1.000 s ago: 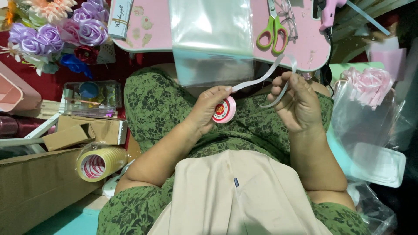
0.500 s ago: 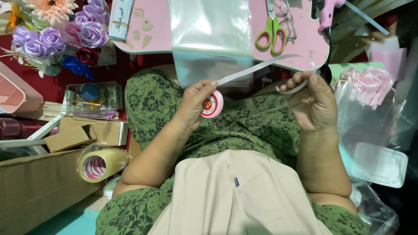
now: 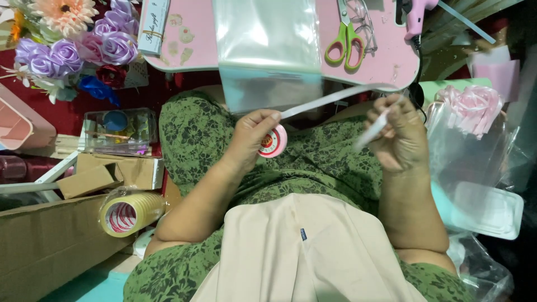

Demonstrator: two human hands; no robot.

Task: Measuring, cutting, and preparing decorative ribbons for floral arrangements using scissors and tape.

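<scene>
My left hand [image 3: 249,137] grips a small pink roll of tape [image 3: 274,141] with a red and white core, held over my lap. A white strip of tape [image 3: 335,96] runs from the roll up and to the right. My right hand [image 3: 398,134] pinches the far end of that strip, with its fingers closed around it. Both hands hover just below the edge of a pink lap table [image 3: 386,61]. A clear plastic sheet [image 3: 267,47] lies across the table and hangs over its near edge.
Green-handled scissors [image 3: 345,38] and a pink glue gun [image 3: 417,14] lie on the table. Purple fabric roses [image 3: 84,50] stand at the left, above a clear box [image 3: 117,130], cardboard boxes [image 3: 106,173] and a stack of clear tape rolls [image 3: 130,211]. A pink ribbon flower [image 3: 472,103] and plastic wrap are at the right.
The hands have drawn apart and risen, pulling a longer, straighter strip off the roll. My right hand shifted to the right and closed on the strip's end.
</scene>
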